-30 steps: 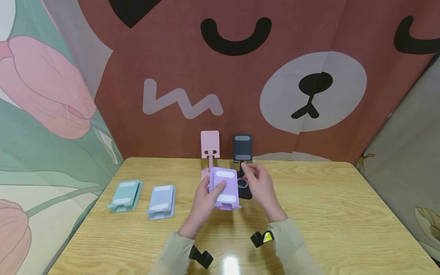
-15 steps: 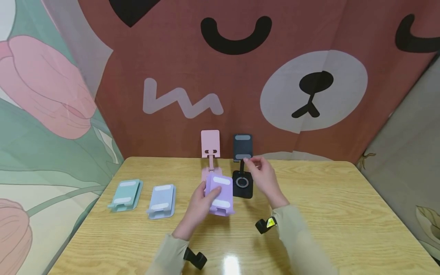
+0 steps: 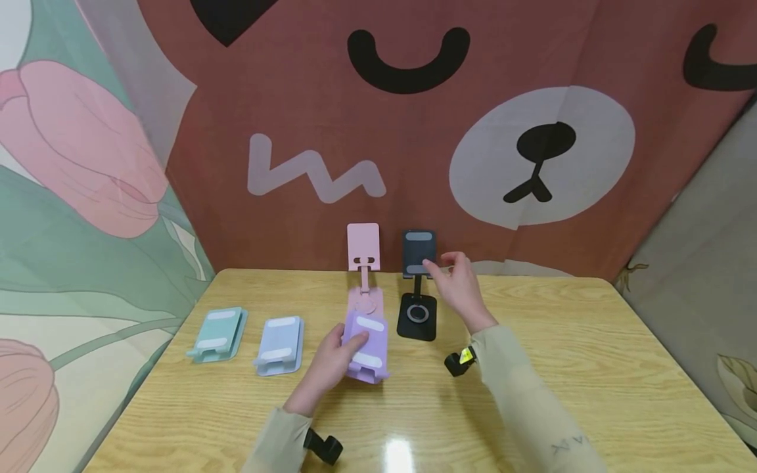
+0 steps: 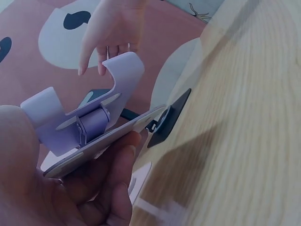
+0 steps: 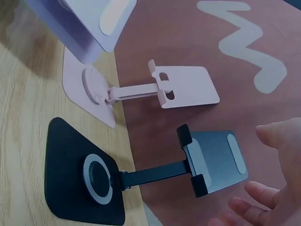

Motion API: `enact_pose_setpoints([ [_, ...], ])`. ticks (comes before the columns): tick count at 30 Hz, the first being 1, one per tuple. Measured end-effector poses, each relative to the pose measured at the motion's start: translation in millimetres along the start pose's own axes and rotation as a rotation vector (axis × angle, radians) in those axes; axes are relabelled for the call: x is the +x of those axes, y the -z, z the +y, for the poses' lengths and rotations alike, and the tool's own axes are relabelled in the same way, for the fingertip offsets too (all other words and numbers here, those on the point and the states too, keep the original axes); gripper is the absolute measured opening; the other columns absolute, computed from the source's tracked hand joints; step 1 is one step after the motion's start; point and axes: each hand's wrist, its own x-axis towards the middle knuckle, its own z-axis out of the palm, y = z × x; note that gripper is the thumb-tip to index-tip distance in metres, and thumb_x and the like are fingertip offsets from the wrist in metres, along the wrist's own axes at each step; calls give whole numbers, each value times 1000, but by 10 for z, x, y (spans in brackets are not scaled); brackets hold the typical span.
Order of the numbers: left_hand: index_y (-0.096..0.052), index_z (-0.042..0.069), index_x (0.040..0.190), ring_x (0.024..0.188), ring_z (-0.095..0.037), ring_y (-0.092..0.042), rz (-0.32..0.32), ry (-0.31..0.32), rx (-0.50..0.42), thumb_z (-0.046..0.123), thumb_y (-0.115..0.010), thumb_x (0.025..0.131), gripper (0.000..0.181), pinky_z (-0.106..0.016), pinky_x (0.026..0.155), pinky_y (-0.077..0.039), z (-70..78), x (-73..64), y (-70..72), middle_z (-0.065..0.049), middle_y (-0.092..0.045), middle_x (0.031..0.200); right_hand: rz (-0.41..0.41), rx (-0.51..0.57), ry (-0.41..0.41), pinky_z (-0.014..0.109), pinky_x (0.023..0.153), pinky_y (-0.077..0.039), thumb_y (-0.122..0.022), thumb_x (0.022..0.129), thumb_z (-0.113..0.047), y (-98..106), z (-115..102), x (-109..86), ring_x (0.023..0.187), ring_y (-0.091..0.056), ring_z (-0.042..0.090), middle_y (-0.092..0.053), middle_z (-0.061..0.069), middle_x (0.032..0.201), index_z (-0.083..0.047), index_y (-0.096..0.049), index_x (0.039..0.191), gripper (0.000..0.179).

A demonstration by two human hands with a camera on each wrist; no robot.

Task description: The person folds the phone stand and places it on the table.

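My left hand (image 3: 326, 361) grips a folded purple phone stand (image 3: 368, 345), its thumb on the top plate. In the left wrist view, the fingers lie under the stand's base (image 4: 106, 143). Several centimetres beyond, my right hand (image 3: 461, 289) hovers beside the upright plate of a black phone stand (image 3: 418, 246). Thumb and fingers of that hand are apart, with a gap between them and the plate in the right wrist view. Unfolded, the black stand has its arm raised from a flat base with a ring. A pink phone stand (image 3: 363, 243) stands unfolded to its left, its base partly hidden by the purple one.
Left on the wooden table (image 3: 532, 368) lie two folded phone stands, one teal (image 3: 217, 332) and one light blue (image 3: 280, 343). Behind the table's back edge hangs a brown bear-print cloth (image 3: 307, 105).
My left hand has moved left and toward me with the purple stand. My right hand has drawn right and up, uncovering the black stand's base and arm.
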Motion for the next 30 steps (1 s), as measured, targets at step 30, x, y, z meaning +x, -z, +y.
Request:
enact_pose_setpoints([
  [30,-58,-11,122,85,-26,-60,-36,128,375,39,-58,100,55,-45,76,-52,-17,1,11,-12,-63,94,-110,-106,-82,54,113,-31,-56,102,-47,-48,99,227,142,-32,42,-30,26,158,3,-23,157,81],
])
